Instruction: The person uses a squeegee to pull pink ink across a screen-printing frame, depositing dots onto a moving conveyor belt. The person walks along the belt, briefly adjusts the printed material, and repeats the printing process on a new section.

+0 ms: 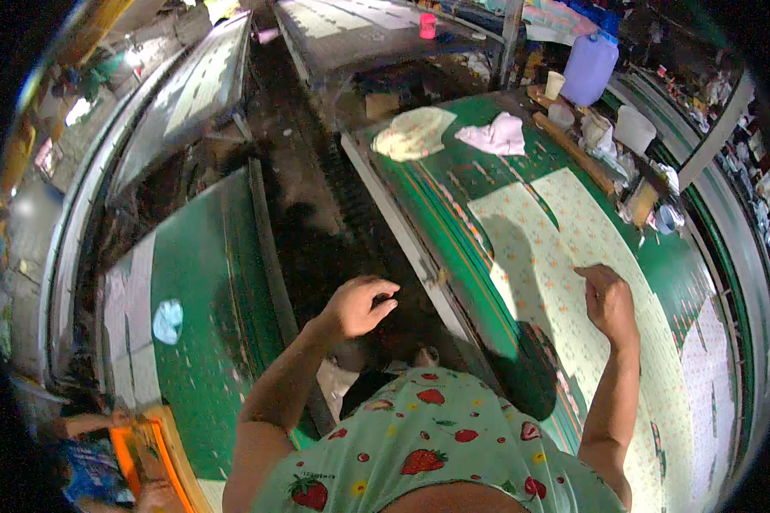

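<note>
My right hand (609, 299) rests on a pale, flower-printed cloth (556, 248) spread along a long green table (419, 179), its fingers curled loosely and its index finger pressing the fabric. My left hand (364, 305) hangs in the air over the dark aisle between two tables, fingers curled in, with nothing visible in it. I wear a light green top with a strawberry print.
A second green table (205, 291) with a pale blue rag (168, 321) stands to my left. Crumpled cloths (412, 132), a white rag (496, 135), a purple jug (589, 68), cups and a bucket (634, 128) sit at the far end. Another person (103, 453) works at lower left.
</note>
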A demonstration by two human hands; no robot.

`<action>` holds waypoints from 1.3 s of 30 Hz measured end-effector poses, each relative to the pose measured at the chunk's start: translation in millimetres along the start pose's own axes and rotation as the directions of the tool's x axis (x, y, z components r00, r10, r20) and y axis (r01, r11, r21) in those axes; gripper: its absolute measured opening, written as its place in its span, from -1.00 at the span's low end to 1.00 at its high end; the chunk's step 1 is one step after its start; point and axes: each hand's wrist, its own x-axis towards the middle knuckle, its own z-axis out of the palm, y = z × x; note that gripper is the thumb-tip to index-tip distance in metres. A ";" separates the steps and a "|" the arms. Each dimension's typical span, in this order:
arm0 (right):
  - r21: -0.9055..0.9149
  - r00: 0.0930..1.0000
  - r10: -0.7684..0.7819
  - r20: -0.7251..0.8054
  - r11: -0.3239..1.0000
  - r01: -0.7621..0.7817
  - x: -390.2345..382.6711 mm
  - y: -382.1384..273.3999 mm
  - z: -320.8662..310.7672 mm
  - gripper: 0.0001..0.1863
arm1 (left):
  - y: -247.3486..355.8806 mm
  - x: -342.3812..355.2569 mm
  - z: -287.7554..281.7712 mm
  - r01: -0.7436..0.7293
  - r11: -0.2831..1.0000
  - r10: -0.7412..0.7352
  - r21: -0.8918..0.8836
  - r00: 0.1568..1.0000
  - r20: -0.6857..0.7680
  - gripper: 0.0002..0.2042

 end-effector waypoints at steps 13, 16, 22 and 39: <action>0.004 0.988 -0.117 0.104 0.993 0.118 188.5 -30.0 121.6 -0.70 | -294.2 50.0 -125.8 0.224 0.975 -0.214 -0.001 0.932 -0.291 -0.50; 0.028 0.992 -0.072 0.106 0.997 0.069 238.8 -46.1 139.4 -0.70 | -386.3 72.4 -189.0 0.504 0.821 -0.380 0.267 0.832 -0.404 -0.41; -0.047 0.977 -0.193 0.088 0.979 0.198 381.5 -88.5 176.3 -0.67 | -626.0 9.0 -274.1 0.821 0.487 -0.465 0.298 0.532 -0.707 -0.35; -0.086 0.988 -0.153 0.023 0.984 0.155 549.7 -109.3 234.2 -0.69 | -675.9 71.3 -275.2 0.931 0.087 -0.731 0.356 0.302 -0.612 -0.40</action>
